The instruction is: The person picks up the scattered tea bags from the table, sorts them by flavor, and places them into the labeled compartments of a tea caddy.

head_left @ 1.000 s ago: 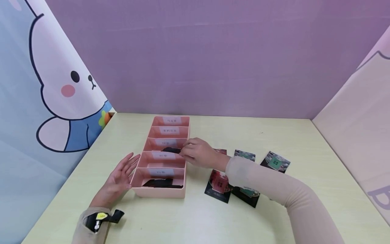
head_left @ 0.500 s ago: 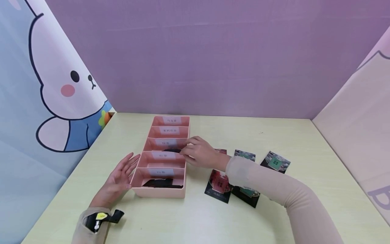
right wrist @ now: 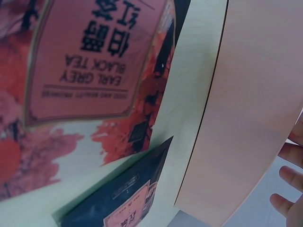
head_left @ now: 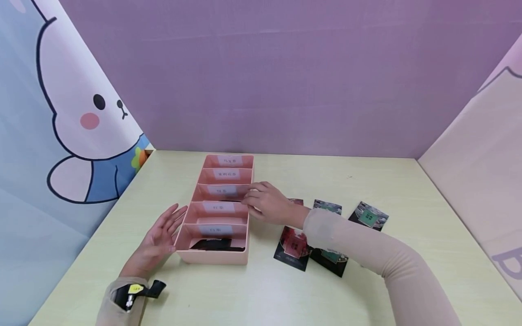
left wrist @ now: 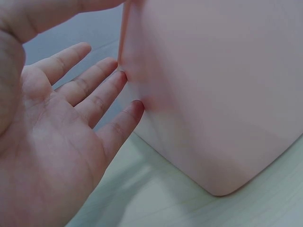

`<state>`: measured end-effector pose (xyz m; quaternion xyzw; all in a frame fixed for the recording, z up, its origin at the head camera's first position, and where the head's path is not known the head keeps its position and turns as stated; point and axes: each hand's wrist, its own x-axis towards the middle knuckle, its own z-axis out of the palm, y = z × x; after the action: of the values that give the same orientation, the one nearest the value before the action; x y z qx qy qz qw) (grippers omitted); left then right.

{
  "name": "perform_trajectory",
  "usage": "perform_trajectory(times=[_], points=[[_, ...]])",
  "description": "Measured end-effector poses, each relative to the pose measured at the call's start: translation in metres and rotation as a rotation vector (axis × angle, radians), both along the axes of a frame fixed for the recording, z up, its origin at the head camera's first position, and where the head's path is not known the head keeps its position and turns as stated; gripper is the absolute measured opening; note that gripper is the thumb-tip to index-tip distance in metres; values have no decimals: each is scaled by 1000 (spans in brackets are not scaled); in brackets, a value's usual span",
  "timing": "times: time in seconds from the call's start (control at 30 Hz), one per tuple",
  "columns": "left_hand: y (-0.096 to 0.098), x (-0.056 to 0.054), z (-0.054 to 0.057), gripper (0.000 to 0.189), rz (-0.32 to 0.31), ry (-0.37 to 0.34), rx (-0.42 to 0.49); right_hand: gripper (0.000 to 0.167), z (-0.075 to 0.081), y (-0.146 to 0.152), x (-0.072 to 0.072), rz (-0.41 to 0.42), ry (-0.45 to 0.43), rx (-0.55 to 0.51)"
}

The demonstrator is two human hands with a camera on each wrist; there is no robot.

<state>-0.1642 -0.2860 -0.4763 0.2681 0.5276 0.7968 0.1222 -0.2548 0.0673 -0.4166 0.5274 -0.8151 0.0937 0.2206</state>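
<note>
Tabletop (head_left: pixel 408 271): pale. Pink box (head_left: pixel 212 258): five compartments, left of the tabletop's middle, reaching toward its far edge. Left hand (head_left: pixel 157 237): fingers extended, tips against the box's left wall. Right hand (head_left: pixel 265 203): fingers bent at the right rim; whether it pinches anything, I cannot tell. Black packet (head_left: pixel 231 201): middle compartment; sunk to a sliver within the last second, so I judge it nearly stowed. Red packet (right wrist: pixel 87 71), right of the box: I read "EARL GREY BLACK TEA". Paper labels (head_left: pixel 227 174): 茉莉花茶, 红茶, 白茶.

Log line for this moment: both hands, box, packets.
left hand: touches pink box; right hand: at middle compartment, grip unclear; dark packet: sliver visible inside; loose packets: right of box
</note>
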Motion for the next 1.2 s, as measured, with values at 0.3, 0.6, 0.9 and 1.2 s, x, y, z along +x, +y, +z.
perform_trajectory(times=[0.3,0.6,0.9,1.2], points=[[1,1,2,99,2,-6,-6,22,3,9,-1,8,-25,-1],[0,1,1,99,4,-1,-13,23,9,28,-1,25,-7,17],[0,0,0,99,9,-6,-10,29,10,56,-10,-95,-65,155],[0,0,-1,98,1,2,-9,45,-4,78,-21,-218,-197,312]])
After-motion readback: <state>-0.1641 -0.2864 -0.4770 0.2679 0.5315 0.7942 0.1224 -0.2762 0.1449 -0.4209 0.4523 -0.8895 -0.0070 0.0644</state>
